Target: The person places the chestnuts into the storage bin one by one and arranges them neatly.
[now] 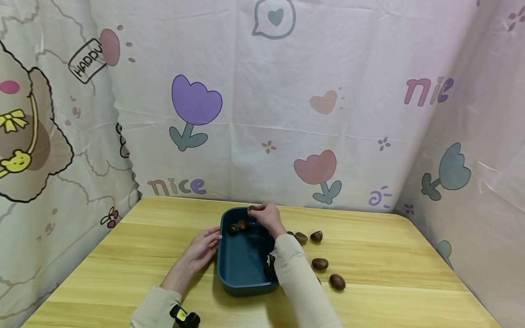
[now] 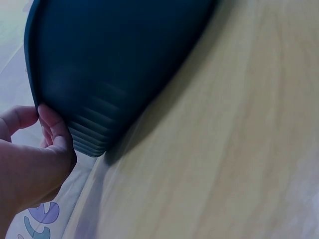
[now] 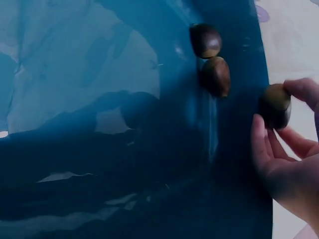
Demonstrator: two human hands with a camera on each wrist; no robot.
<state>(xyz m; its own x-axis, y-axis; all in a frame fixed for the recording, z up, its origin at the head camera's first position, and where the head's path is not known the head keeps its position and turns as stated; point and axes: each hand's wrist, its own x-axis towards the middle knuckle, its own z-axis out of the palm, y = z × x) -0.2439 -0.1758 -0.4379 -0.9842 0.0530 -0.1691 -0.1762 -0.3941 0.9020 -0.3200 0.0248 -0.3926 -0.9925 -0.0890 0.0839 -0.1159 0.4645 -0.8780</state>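
A dark blue rectangular container (image 1: 242, 290) stands on the table. At its left side my left hand (image 1: 202, 248) pinches the rim between thumb and fingers, as the left wrist view shows up close at the container wall (image 2: 114, 55). My right hand (image 1: 268, 217) is over the far end of the container. Between its thumb and fingertips it holds a brown chestnut (image 3: 275, 106), level with the far rim. Two other chestnuts (image 3: 205, 41) lie side by side on the container's floor near that end.
Several chestnuts (image 1: 337, 282) lie scattered on the wooden table (image 1: 389, 255) right of the container, some partly hidden by the right sleeve (image 1: 301, 282). A printed cloth (image 1: 262, 91) hangs behind the table and along both sides.
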